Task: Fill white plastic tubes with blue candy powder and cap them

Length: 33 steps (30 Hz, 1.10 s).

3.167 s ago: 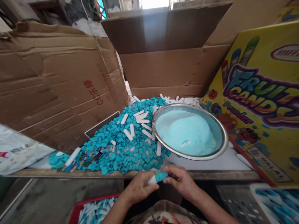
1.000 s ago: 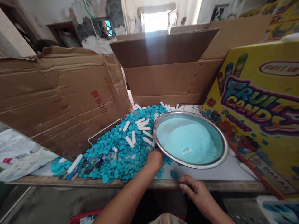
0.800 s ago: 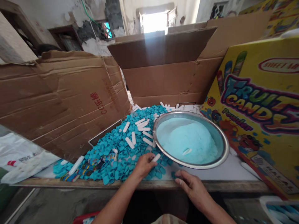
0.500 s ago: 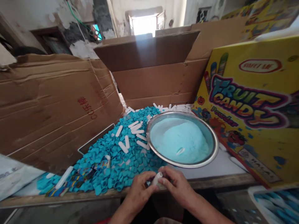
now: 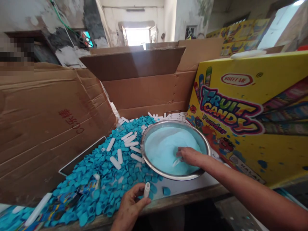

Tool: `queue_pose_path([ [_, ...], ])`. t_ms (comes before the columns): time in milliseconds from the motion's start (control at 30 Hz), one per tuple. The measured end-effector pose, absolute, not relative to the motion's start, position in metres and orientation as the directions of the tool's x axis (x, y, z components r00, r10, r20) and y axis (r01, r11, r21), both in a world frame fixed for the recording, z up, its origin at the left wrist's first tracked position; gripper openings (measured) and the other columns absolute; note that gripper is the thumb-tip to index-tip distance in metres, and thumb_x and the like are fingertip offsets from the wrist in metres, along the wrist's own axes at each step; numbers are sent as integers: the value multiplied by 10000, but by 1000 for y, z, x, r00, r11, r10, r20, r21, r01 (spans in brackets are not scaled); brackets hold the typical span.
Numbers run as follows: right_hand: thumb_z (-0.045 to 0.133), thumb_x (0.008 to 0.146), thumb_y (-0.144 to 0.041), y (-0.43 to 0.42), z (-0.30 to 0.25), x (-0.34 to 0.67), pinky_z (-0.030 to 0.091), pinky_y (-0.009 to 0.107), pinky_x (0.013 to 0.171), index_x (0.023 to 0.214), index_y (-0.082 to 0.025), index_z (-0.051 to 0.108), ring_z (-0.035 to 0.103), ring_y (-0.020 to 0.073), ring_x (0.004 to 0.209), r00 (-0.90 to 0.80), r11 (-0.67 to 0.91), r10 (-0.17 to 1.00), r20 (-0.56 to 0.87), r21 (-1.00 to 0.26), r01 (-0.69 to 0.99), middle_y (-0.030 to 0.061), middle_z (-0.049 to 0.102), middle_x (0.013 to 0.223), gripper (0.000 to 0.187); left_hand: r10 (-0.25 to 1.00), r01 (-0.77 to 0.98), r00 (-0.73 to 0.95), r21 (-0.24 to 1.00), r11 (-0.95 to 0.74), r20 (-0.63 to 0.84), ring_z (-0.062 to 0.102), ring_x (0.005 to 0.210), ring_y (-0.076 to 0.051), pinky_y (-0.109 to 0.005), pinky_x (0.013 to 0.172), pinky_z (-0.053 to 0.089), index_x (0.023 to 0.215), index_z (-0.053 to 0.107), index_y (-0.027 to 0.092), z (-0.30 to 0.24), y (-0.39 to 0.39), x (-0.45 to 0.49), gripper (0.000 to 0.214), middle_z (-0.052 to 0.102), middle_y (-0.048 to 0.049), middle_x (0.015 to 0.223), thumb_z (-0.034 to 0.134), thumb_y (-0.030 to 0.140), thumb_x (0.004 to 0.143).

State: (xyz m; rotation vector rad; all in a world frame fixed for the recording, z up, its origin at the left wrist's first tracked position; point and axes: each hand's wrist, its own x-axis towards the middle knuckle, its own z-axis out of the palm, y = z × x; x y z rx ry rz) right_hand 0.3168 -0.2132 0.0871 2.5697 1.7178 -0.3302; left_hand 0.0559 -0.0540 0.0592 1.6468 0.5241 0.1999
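My left hand (image 5: 131,205) grips a small white plastic tube (image 5: 146,190) upright at the table's front edge, its open neck facing up. Inside the wide steel bowl (image 5: 209,150), which holds a heap of pale blue powder (image 5: 163,144), my right hand (image 5: 189,156) has its fingers closed on a small whitish scoop-like piece (image 5: 176,161). That piece touches the powder; its exact shape is hard to make out. Many blue plastic caps (image 5: 101,183) are piled left of the bowl, with several white tubes (image 5: 115,162) lying on them.
Brown cardboard (image 5: 48,128) stands along the left, and more cardboard (image 5: 144,93) rises behind the bowl. A yellow fruit candy powder box (image 5: 240,93) borders the right side. Printed wrappers (image 5: 60,208) lie among the caps at front left. One blue cap (image 5: 166,191) sits near the front edge.
My hands were together at the tube; now my right hand has let go and reached into the bowl, onto the whitish piece. My left hand keeps the tube. The view has shifted right.
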Motion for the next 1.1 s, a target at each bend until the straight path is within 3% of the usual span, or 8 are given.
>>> queue_pose_path([
  [233,549,639,-23,-198,69,314,407,256,581,636,-135,652,596,189,673,289,-321,933,-216,-130,938,99,654,782,153,466,230,867,971,-62,-176,610,790,-226,-285,706,474,834,671,184,53,-46,50,263,686,-25,789,710,298,599],
  [433,456,683,40,-205,73,316,425,306,634,667,-154,637,594,200,691,333,-347,937,-104,-173,922,112,650,762,266,505,229,844,973,-39,-178,616,806,-231,-290,724,483,842,673,188,46,-39,45,277,694,-24,801,724,293,590],
  [533,425,721,33,-202,69,310,419,305,637,588,-191,611,583,182,663,390,-388,920,-39,-225,894,97,637,676,320,526,219,832,976,-18,-177,614,790,-226,-298,729,481,839,665,180,41,-38,42,287,684,-27,788,730,311,592],
  [700,500,650,10,-179,56,285,394,255,566,493,-210,583,552,144,578,382,-367,924,-33,-365,856,30,603,546,283,589,155,796,988,26,-140,603,739,-209,-285,700,468,831,659,178,35,-41,38,303,669,-12,742,738,330,580],
  [833,539,547,13,-168,55,282,364,222,509,525,-159,633,548,142,549,353,-357,931,-96,-455,816,2,615,528,197,603,148,785,988,42,-143,598,706,-211,-279,660,465,822,661,169,33,-40,34,328,663,-15,702,749,348,562],
  [1100,623,611,-103,-186,65,294,393,210,583,801,-139,705,590,165,668,435,-442,891,-127,-451,775,36,691,760,211,583,185,787,979,87,-200,622,796,-246,-312,732,482,872,656,172,35,-37,38,378,695,-38,789,752,356,556],
])
